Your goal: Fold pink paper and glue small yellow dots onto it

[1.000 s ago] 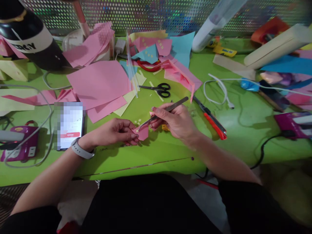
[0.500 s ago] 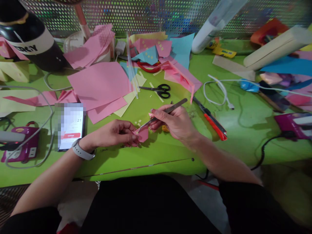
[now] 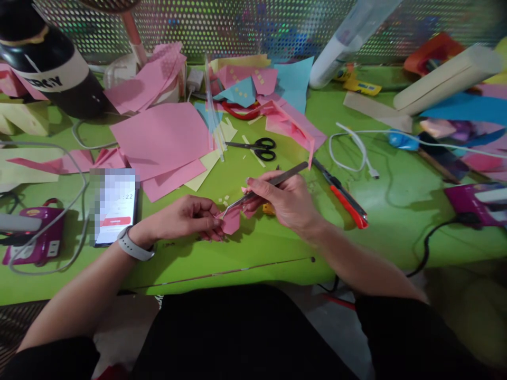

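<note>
My left hand (image 3: 194, 219) pinches a small piece of pink paper (image 3: 232, 224) by its left side, just above the green tabletop. In my right hand (image 3: 283, 195) is a pair of metal tweezers (image 3: 269, 184), slanted down to the left. Their tips touch or hover over the paper's upper left edge; I cannot tell which. Several tiny pale yellow paper squares (image 3: 226, 198) lie on the table right behind the pink piece. Partly hidden by my right hand is a small yellow object (image 3: 269, 209).
Behind my hands lie black-handled scissors (image 3: 264, 149) and large pink sheets (image 3: 162, 140). A red utility knife (image 3: 348, 203) and a white cable (image 3: 352, 153) are to the right. At the left are a phone (image 3: 114, 206), a purple power strip (image 3: 35, 232) and a dark bottle (image 3: 51, 63).
The tweezers' tips have shifted slightly, still at the pink paper's upper edge. My left hand keeps its pinch, and the pink piece has moved a little. The view has shifted slightly.
</note>
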{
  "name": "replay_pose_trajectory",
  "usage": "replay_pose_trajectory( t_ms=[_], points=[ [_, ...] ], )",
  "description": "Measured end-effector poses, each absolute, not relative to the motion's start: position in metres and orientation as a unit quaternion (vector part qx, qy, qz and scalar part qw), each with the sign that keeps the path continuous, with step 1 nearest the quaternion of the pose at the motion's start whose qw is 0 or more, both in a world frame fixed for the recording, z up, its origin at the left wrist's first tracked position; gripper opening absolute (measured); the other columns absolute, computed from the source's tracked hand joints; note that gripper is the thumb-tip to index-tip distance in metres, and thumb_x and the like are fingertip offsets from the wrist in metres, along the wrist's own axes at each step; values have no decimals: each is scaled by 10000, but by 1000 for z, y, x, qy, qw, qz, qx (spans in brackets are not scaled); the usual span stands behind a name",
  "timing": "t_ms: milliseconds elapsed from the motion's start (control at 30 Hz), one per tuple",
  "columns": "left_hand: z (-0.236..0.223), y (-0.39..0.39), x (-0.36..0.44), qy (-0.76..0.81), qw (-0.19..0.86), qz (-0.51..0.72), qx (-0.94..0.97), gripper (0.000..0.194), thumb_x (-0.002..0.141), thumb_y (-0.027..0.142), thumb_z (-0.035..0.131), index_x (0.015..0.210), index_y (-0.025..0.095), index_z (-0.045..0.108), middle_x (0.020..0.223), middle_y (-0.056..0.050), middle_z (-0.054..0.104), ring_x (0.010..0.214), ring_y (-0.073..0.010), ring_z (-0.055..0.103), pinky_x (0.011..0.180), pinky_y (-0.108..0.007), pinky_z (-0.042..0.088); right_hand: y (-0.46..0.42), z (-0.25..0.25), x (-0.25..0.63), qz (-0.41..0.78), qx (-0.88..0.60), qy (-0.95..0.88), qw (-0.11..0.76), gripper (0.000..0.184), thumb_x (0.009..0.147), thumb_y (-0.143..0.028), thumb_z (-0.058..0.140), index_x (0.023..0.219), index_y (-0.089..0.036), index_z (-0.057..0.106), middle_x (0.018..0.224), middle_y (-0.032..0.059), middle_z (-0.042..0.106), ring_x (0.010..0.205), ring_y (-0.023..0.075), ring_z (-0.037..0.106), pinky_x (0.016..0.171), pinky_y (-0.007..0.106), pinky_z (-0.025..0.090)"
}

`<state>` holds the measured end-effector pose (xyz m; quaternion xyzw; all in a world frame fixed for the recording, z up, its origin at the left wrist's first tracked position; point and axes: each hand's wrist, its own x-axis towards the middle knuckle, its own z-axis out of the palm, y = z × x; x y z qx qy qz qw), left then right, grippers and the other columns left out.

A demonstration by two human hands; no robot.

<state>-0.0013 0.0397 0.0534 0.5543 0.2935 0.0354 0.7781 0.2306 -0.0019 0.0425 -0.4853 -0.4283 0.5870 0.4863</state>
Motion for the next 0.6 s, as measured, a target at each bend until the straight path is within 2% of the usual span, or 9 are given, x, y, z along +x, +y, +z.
replay_pose_trajectory(
  t_ms=[300,600],
  points=[
    [51,42,-3,279,799,58,529,235,848,301,744,931,96,664,887,-121,771,754,-145,739,671,-215,576,-5,48,226,610,-458,-411,499,153,765,-332,804,729,-198,737,633,14,750,502,130,699,462,177,579],
    [51,41,-3,268,794,43,545,233,859,319,730,928,107,663,892,-119,773,756,-146,740,689,-231,581,-5,47,223,635,-465,-385,482,213,739,-376,818,719,-187,723,631,18,747,497,137,690,419,187,566]
  ],
)
